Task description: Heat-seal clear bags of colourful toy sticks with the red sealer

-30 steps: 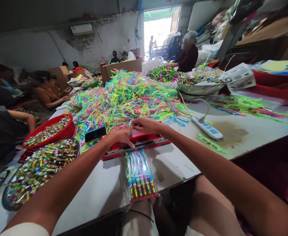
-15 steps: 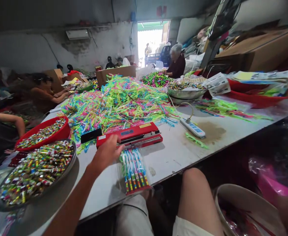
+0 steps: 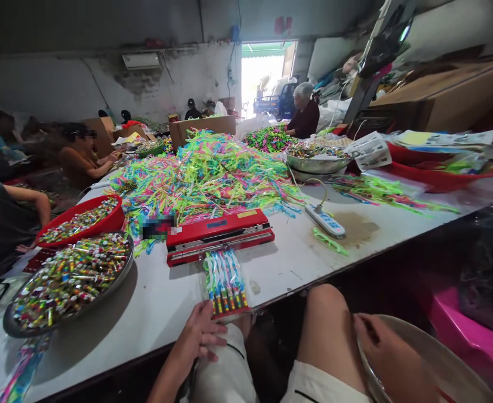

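Note:
A clear plastic bag [image 3: 225, 280] lies at the table's front edge, holding a row of glasses-shaped pieces, white, blue and green, above striped yellow, blue and red tubes. My left hand [image 3: 202, 330] is at its lower left corner. One digit touches the plastic while the other fingers spread apart below the table edge. Behind the bag, a red heat sealer [image 3: 221, 235] stands with its jaw raised; the bag's upper end lies against it. My right hand [image 3: 393, 352] is over the rim of a metal basin [image 3: 431, 330] beside my knee, fingers loosely bent and apart, slightly blurred.
Two bowls of small capped tubes, one grey [image 3: 72, 280] and one red [image 3: 118, 210], stand left. A large heap of coloured plastic pieces [image 3: 213, 168] covers the table behind. A power strip [image 3: 324, 220] and green glasses [image 3: 330, 242] lie right. Co-workers sit around the table.
My left hand has left the sealer and moved down to the bag's lower corner. The sealer's jaw has risen. My right hand has come left to the basin's rim. The view has shifted slightly.

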Motion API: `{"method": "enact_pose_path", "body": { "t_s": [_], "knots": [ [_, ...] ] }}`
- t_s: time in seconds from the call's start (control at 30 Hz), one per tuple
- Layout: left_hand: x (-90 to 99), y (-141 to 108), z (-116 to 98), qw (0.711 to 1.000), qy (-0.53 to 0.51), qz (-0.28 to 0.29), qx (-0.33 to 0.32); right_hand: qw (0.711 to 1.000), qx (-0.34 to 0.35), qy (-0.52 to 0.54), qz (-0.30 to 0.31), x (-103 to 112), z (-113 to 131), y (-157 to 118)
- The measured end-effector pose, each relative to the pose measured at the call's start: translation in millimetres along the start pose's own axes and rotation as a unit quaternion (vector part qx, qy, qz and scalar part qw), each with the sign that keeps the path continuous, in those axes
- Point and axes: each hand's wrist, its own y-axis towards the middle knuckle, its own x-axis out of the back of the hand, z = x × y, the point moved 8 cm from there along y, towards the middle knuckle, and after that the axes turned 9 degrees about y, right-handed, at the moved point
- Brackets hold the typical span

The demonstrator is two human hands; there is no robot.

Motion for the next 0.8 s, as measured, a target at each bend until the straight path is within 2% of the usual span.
{"method": "enact_pose_path", "body": {
  "t_s": [0.07,0.13,0.2,0.27,0.37,0.43,0.5,0.57,0.63,0.7,0.73,0.8],
  "knots": [
    [-9.3,4,-6,1.0,0.006,0.011,-0.011,0.996,-0.031,0.08,0.019,-22,10,-21],
    [-18.6,7,-6,0.999,0.017,0.021,-0.02,0.986,-0.027,0.149,0.073,-63,39,-39],
    [-27.1,8,0,0.999,0.029,0.032,-0.027,0.963,-0.036,0.233,0.131,-109,72,-49],
    [-33.7,8,11,0.998,0.03,0.042,-0.038,0.939,-0.066,0.305,0.145,-142,95,-50],
    [-39.4,10,32,0.996,-0.004,0.055,-0.067,0.922,-0.083,0.336,0.173,-167,106,-50],
    [-41.3,12,43,0.992,-0.035,0.058,-0.104,0.892,-0.088,0.37,0.246,-174,103,-59],
    [-47.9,12,45,0.982,-0.069,0.084,-0.154,0.846,-0.103,0.418,0.315,-169,94,-75],
    [-62.4,11,42,0.972,-0.082,0.134,-0.177,0.817,-0.118,0.45,0.342,-151,80,-86],
    [-84.1,6,35,0.964,-0.055,0.191,-0.175,0.819,-0.113,0.464,0.318,-120,65,-90],
    [-113.1,-5,21,0.949,0.008,0.257,-0.18,0.839,-0.096,0.459,0.277,-80,51,-92],
    [-130.8,-14,12,0.935,0.05,0.294,-0.193,0.849,-0.093,0.449,0.264,-59,44,-95],
    [-172.9,-33,-4,0.887,0.154,0.371,-0.228,0.859,-0.114,0.421,0.267,-18,27,-109]
  ]
}}
